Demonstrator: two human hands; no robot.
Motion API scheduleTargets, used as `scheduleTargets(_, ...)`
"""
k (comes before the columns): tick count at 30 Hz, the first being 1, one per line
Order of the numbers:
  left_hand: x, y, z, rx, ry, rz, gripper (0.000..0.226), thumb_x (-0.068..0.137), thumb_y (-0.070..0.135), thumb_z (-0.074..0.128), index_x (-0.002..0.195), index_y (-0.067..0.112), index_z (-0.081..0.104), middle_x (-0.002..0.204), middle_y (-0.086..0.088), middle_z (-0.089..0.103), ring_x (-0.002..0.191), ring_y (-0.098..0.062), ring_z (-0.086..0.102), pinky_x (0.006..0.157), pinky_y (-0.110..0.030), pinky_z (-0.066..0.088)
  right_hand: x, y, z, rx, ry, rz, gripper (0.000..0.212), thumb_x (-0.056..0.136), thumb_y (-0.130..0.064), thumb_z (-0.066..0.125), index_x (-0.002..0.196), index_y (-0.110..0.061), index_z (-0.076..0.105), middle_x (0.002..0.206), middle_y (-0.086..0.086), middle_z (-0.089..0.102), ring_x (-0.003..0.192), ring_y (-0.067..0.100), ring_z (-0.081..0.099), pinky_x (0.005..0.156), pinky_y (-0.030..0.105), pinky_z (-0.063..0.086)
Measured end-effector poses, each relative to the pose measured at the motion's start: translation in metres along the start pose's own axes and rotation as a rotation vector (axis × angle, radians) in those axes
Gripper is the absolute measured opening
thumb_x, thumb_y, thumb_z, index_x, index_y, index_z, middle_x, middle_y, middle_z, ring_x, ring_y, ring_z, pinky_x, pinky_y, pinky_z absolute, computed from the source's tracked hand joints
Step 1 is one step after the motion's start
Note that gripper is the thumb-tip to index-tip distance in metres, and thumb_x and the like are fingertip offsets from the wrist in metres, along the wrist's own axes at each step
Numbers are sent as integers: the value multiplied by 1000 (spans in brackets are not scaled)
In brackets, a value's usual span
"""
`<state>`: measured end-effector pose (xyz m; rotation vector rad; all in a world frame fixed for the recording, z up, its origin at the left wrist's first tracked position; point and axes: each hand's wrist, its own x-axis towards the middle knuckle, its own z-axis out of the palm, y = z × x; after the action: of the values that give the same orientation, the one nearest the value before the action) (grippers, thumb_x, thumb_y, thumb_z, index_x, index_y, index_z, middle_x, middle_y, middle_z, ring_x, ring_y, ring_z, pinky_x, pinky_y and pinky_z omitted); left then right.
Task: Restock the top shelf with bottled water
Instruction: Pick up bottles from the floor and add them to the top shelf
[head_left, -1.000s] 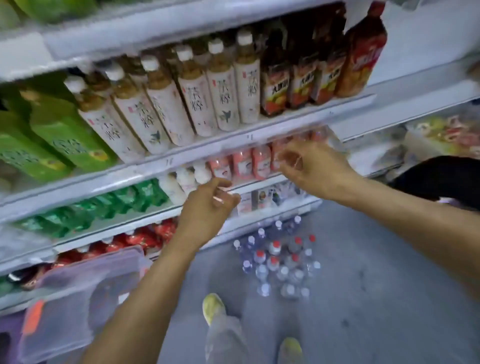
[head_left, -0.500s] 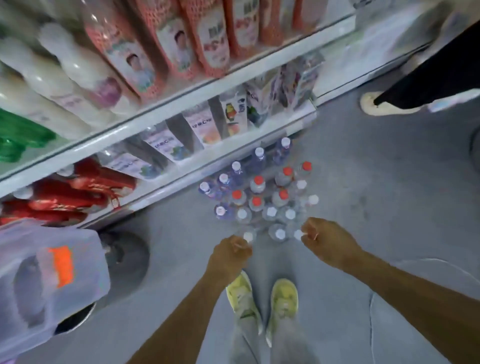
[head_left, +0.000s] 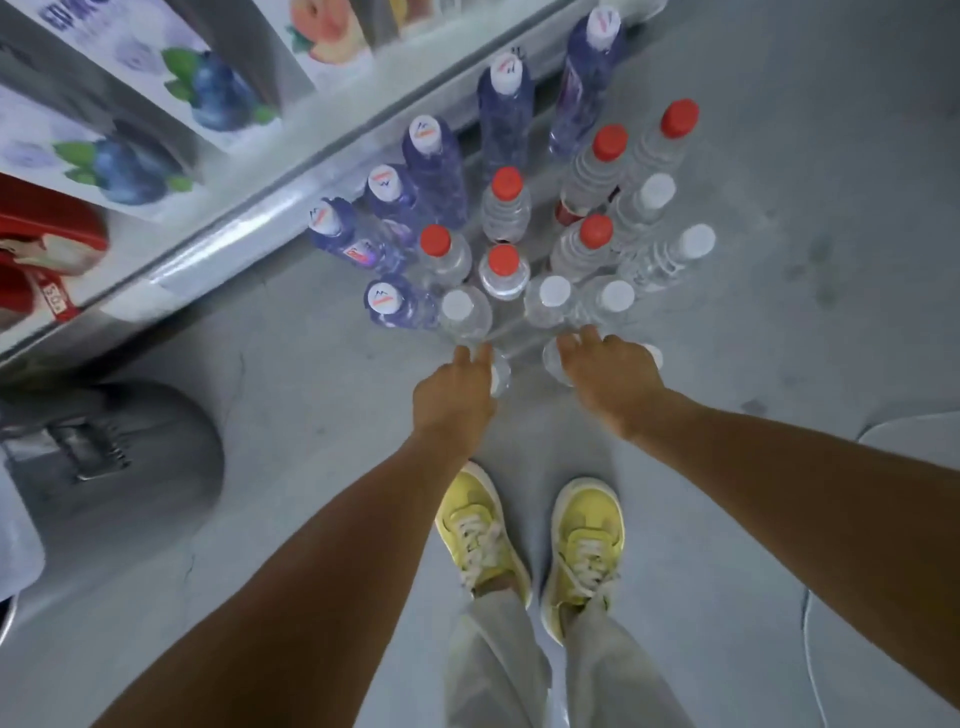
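Several water bottles stand clustered on the grey floor by the shelf base: clear ones with white caps (head_left: 555, 292), clear ones with red caps (head_left: 503, 260), and purple-tinted ones (head_left: 431, 136). My left hand (head_left: 457, 395) reaches down to the near edge of the cluster, fingers extended beside a clear bottle (head_left: 501, 375). My right hand (head_left: 608, 384) hangs over the neighbouring near bottles, covering one, with a white cap (head_left: 653, 356) showing at its right. Neither hand has lifted a bottle. The top shelf is out of view.
The bottom shelf edge (head_left: 249, 218) runs diagonally at upper left, with cartons showing blueberry pictures (head_left: 218, 98) above it. A grey round base (head_left: 119, 452) sits on the floor at left. My yellow shoes (head_left: 535, 540) stand just behind the bottles.
My view has dropped from the upper shelves to the floor. Both hands came down from the shelf and now reach the nearest bottles, fingers uncurled from fists.
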<state>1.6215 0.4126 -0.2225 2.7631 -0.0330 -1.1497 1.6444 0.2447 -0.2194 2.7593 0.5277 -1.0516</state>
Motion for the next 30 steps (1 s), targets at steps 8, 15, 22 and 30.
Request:
scheduleTargets(8,-17,2,-31,51,55,29,44,97,30,56,135,14,41,123,-10,61,110,-32,63,86,-37,49,-23,9,-31,-53,60,-45,43,96,-13,47,138,-10,38,119,7,61,105,27,64,63,35,38)
scheduleTargets(15,-107,8,-103,-113,86,-25,48,92,42,58,131,18,43,123,-4,61,112,-27,60,90,-35,47,-107,12,-117,109,132,-30,39,93,-29,52,130,-19,43,118,-2,61,104,19,63,62,29,35)
scheduleTargets(22,-231,14,-213,-430,299,-65,31,76,41,75,93,24,54,90,1,67,87,-26,63,69,-32,45,-211,14,-245,249,238,-34,40,91,-42,54,125,-23,46,117,-4,62,104,20,62,74,30,43)
scheduleTargets(30,-369,19,-361,-588,550,3,27,67,37,82,82,26,63,69,8,64,70,-17,62,68,-36,53,-336,25,-400,526,421,-67,25,84,-43,67,95,-28,50,89,-8,61,85,21,59,68,31,42)
